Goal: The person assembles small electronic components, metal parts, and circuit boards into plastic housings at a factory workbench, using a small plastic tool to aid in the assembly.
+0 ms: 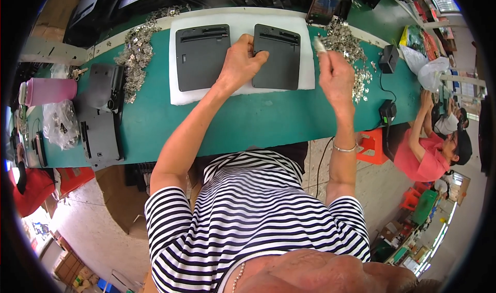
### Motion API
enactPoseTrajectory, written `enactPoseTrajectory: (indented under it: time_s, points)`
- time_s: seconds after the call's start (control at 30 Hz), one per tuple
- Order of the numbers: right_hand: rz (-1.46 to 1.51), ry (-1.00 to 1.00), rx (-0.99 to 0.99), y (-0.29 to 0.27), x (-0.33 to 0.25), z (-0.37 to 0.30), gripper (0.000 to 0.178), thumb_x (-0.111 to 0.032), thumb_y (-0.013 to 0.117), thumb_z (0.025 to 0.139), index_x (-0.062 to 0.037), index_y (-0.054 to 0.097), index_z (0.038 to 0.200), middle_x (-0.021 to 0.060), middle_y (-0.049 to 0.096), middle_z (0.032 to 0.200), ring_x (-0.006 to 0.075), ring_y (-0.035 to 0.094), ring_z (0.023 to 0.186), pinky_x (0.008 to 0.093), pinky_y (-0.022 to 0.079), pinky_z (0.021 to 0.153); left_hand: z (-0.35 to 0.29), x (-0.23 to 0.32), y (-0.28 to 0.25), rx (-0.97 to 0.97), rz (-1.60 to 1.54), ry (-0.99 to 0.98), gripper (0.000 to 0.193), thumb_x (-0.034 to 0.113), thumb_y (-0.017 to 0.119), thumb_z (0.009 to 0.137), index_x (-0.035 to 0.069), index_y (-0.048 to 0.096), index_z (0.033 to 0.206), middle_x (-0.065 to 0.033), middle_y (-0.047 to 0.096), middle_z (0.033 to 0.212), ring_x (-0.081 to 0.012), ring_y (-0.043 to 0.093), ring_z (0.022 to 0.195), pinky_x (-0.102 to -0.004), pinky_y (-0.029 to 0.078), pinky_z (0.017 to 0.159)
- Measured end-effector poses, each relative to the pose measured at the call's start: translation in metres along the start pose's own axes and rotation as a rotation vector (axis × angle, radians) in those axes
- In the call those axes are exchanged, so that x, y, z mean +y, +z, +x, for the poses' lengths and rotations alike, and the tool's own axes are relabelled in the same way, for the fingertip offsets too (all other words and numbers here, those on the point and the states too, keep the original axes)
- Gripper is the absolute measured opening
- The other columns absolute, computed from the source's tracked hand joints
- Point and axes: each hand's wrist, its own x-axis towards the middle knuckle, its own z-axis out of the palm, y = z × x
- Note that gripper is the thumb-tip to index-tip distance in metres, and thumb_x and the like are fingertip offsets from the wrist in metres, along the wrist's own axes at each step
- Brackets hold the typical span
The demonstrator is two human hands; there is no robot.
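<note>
Two dark grey plastic panels, a left one (202, 60) and a right one (278, 60), lie side by side on a white foam sheet (206, 96). My left hand (242, 60) is over the gap between them, its fingers curled and its thumb at the near panel edge of the right one. Whatever those fingers may hold is hidden. To the right of the foam, my right hand (336, 78) is closed around a small pale object (320, 45), blurred, its kind unclear. Just beyond that hand is a heap of small silvery metal pieces (341, 37).
The green table (248, 117) carries another pile of metal pieces (135, 55) at left, beside dark plastic housings (102, 133) and a pink container (51, 90). Black adapters (388, 59) with a cable lie right. A person in a pink shirt (421, 159) works at the right.
</note>
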Motion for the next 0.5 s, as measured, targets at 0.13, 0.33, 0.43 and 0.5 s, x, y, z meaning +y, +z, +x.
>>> enactPoseTrajectory:
  time_s: [0.13,0.33,0.43,0.5]
  points:
    - [-0.118,-0.180,-0.018,0.018,-0.038,-0.005,0.019,-0.020,0.066,0.089,-0.0061,0.061,0.077,0.0092,0.056,0.072,0.0274,0.062,0.064,0.0371,0.050,0.054,-0.009,0.031,-0.001,0.035,0.240,-0.007,0.029,0.018,0.069,0.083,-0.005,0.052,0.088,-0.0140,0.057,0.065,-0.0221,0.056,0.057,-0.0368,0.047,0.056]
    - [-0.187,-0.368,0.066,0.044,-0.034,0.012,0.020,-0.023,0.073,0.082,-0.0087,0.061,0.076,0.0048,0.054,0.072,0.0218,0.063,0.063,0.0351,0.051,0.051,-0.002,0.009,0.000,0.154,0.386,0.182,0.033,0.022,0.072,0.083,-0.007,0.059,0.091,-0.0077,0.056,0.060,-0.0130,0.050,0.052,-0.0314,0.043,0.051]
    - [-0.198,-0.387,0.020,0.053,-0.024,0.017,0.014,-0.021,0.072,0.085,-0.0092,0.064,0.083,0.0039,0.054,0.076,0.0214,0.063,0.063,0.0331,0.052,0.053,-0.002,0.017,-0.001,0.135,0.448,0.136,0.035,0.023,0.073,0.080,-0.008,0.055,0.077,-0.0185,0.057,0.065,-0.0280,0.058,0.056,-0.0422,0.046,0.054]
    - [-0.193,-0.382,0.003,0.055,-0.025,0.019,0.015,-0.021,0.072,0.085,-0.0085,0.063,0.082,0.0044,0.054,0.076,0.0214,0.063,0.064,0.0327,0.053,0.053,-0.002,0.016,-0.001,0.147,0.520,0.154,0.036,0.024,0.073,0.080,-0.008,0.058,0.080,-0.0179,0.058,0.064,-0.0286,0.060,0.056,-0.0421,0.047,0.055]
